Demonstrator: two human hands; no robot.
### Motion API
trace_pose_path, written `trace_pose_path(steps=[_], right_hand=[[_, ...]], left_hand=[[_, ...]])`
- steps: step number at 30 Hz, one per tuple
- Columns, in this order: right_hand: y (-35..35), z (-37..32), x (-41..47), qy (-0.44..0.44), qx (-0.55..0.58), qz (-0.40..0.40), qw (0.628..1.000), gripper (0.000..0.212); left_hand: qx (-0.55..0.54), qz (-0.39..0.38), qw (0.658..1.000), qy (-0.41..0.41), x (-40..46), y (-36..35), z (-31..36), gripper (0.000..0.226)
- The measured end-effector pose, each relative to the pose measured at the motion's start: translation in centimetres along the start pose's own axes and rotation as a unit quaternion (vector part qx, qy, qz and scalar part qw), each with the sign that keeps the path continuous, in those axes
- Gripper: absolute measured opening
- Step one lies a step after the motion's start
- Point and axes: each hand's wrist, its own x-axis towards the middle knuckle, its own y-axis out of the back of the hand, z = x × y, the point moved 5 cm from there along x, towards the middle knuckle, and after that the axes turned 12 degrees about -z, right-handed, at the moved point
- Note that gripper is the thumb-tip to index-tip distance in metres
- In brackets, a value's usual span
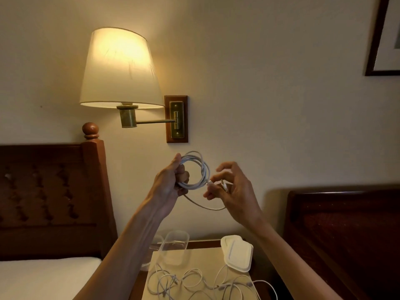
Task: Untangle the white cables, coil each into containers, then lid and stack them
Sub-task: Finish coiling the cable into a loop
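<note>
My left hand [173, 180] grips a coiled white cable [200, 169], held up in front of the wall. My right hand [231, 187] pinches the free end of that cable near its plug, and a short slack loop hangs below between both hands. On the nightstand [207, 244] lies a tangle of more white cables [194, 282]. Clear plastic containers [175, 245] stand at its back left, partly hidden by my left forearm. White lids [238, 252] lie stacked at the back right.
A lit wall lamp [120, 68] on a brass arm hangs above the hands. A dark wooden headboard [49, 191] and white bedding [43, 276] are at the left. Another dark wooden headboard [346, 224] is at the right. A picture frame [383, 40] hangs top right.
</note>
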Motion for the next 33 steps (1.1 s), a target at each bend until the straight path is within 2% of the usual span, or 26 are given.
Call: trace_pose_path(steps=[3,7,10,13,17,22,24,27,29,33], right_hand=[[-0.7,1.2,-0.4,-0.017,-0.027,-0.014,0.999,0.012],[-0.5,2.5,-1.0,-0.033,0.031,-0.004,0.999,0.005],[-0.1,2.4,-0.8,-0.030,0.097,0.003,0.995,0.012],[0.2,3.1,-1.4,-0.068,0.161,0.022,0.984,0.022],[0.8,3.6,-2.3,-0.113,0.260,0.040,0.958,0.020],[3.2,3.8,-1.3,-0.135,0.283,0.139,0.939,0.017],[4.0,4.0,-0.7,-0.160,0.273,0.141,0.938,0.016],[3.8,3.8,-0.4,-0.192,0.191,0.062,0.961,0.016],[3.2,3.3,-0.4,-0.192,0.150,0.027,0.969,0.016],[3.0,3.1,-0.3,-0.198,0.125,0.009,0.972,0.017]], left_hand=[[-0.047,0.007,0.999,-0.027,-0.1,0.3,0.2,0.034],[-0.128,0.002,0.989,-0.074,-0.1,1.0,0.4,0.037],[-0.126,0.008,0.990,-0.066,-0.1,0.8,0.0,0.041],[-0.128,0.025,0.990,-0.062,0.0,1.0,0.1,0.043],[-0.149,0.039,0.987,-0.055,0.0,1.4,-0.3,0.043],[-0.129,0.024,0.990,-0.058,-0.2,0.8,-1.5,0.037],[-0.115,0.005,0.992,-0.056,-0.4,0.3,-1.5,0.037],[-0.126,-0.011,0.990,-0.057,-0.5,-0.5,-1.3,0.039],[-0.140,-0.005,0.988,-0.059,-0.4,-0.8,-1.2,0.038],[-0.148,0.015,0.988,-0.048,-0.2,-0.8,-1.4,0.040]])
